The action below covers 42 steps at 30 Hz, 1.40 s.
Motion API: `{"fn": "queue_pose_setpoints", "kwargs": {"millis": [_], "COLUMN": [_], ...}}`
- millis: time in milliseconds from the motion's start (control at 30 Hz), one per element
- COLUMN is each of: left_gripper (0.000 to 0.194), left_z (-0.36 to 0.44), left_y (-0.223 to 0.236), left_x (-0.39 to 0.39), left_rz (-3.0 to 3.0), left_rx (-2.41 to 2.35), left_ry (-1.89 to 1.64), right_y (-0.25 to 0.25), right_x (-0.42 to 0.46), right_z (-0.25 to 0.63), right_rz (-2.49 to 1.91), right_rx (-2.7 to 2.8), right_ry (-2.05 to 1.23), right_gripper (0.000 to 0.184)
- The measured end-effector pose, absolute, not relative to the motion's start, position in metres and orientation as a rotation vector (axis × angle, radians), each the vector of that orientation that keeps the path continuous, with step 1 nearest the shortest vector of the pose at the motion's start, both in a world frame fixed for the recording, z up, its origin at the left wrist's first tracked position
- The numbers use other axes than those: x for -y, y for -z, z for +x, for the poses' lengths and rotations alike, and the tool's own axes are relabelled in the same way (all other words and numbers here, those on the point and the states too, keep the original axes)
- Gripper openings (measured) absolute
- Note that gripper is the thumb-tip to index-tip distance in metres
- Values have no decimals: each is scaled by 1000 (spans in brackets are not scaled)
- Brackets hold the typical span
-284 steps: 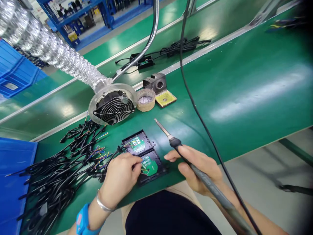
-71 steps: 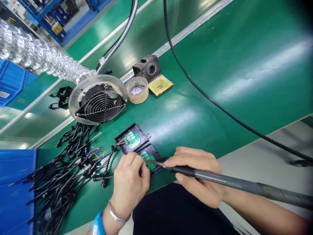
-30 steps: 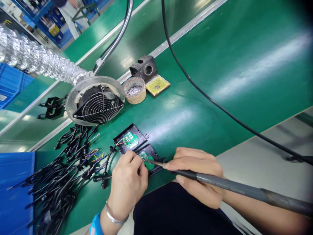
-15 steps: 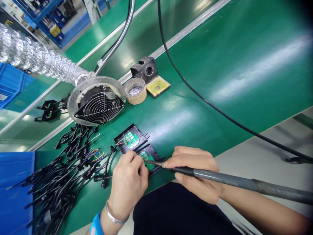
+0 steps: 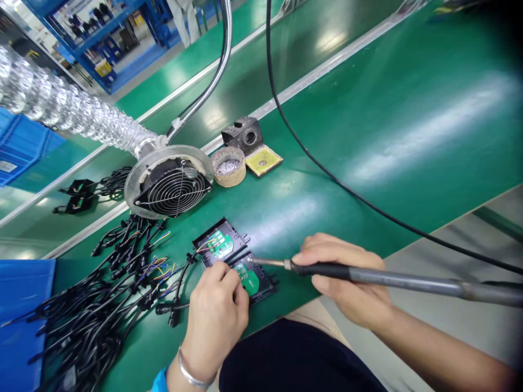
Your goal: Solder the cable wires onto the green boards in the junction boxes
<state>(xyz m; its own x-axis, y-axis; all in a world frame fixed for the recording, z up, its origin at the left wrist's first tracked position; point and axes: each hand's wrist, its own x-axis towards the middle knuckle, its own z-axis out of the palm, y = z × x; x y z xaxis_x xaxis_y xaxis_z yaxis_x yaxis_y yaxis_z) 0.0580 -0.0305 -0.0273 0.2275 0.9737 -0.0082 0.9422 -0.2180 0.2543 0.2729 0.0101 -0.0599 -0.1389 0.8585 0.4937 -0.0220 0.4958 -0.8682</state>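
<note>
- Nearer grn rounded PCB (image 5: 251, 281), set in nearer blk rect. plastic case half (image 5: 265, 283): located right at L hand (image 5: 218, 305) fingertips, its near edge partly covered by them; R hand (image 5: 347, 275) fingers are set well apart from it, off to the other side.
- L hand: fingers curled, thumb drawn up against forefinger; tips are hidden by the knuckles, so whether anything's gripped can't be told. Silver metal bangle (image 5: 192, 371) + bright-blue wristband (image 5: 160, 380) worn.
- R hand: thumb + fingers closed round grey-handled soldering iron (image 5: 392, 278), held pencil-style. Bare metal tip is seen over nearer case half; contact w/ it can't be told.
- Qty at the fingers: 1 iron, 2 case halves, 2 PCBs. Farther grn PCB (image 5: 222, 246), w/ coloured wires run onto it, is seated in farther blk case half (image 5: 237, 241), just beside the nearer one.
- Toward L side: heap of blk rubber cables (image 5: 122, 294) w/ coloured wire ends, too tangled to be counted; 1 blue plastic bin (image 5: 24, 305) past it.
- Farther out on grn bench (image 5: 388, 179): 1 round fan hood w/ wire guard (image 5: 177, 190), joined to silver foil duct (image 5: 81, 103); 1 tan round bowl (image 5: 233, 178) holding silvery bits; 1 blk metal block stand (image 5: 243, 136); 1 yellow square pad (image 5: 263, 158), placed btwn stand and case.
</note>
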Motion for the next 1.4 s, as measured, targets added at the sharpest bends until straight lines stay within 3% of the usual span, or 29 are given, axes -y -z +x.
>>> {"fn": "queue_pose_setpoints", "kwargs": {"millis": [233,367,467,567,633,733,800,933,1067,1133,1200,1300,1400], "left_gripper": [18,17,14,10,28,71,82,49,50,34,22,22,26], "left_z": [57,59,61,54,41,13,-4,-7,24,36,39,28,11], "left_y": [26,26,21,8,1,1,9,13,-23,-44,-58,-57,-35], "left_x": [30,29,31,38,42,42,39,37,37,31,22,9,6], "left_rz": [2326,2351,2355,2364,2395,2452,2492,2584,2557,2475,2367,1988,1361], "left_rx": [-1839,-1868,-1861,-1767,-1733,-1820,-1899,-1936,-1839,-1669,-1524,-1336,-1277], "left_ry": [-208,-153,-97,-131,-211,-218,-146,-43,262,367,334,124,-95], "right_y": [38,48,49,50,55,66,72,77,81,81,78,67,55], "right_x": [-113,-134,-100,-48,-16,13,20,14,-19,-42,-62,-71,-55], "right_z": [265,257,255,253,249,239,234,237,250,250,245,233,227], "right_rz": [-945,-944,-967,-959,-951,-987,-1043,-1150,-1123,-1016,-854,-681,-774], "right_rx": [1549,1707,1626,1700,1794,1850,1828,1811,1894,1980,2102,2219,2146], "right_ry": [-374,-445,-568,-666,-629,-610,-649,-703,-631,-582,-547,-426,-239], "right_gripper": [20,20,26,18,16,28,29,24,24,26,25,22,22]}}
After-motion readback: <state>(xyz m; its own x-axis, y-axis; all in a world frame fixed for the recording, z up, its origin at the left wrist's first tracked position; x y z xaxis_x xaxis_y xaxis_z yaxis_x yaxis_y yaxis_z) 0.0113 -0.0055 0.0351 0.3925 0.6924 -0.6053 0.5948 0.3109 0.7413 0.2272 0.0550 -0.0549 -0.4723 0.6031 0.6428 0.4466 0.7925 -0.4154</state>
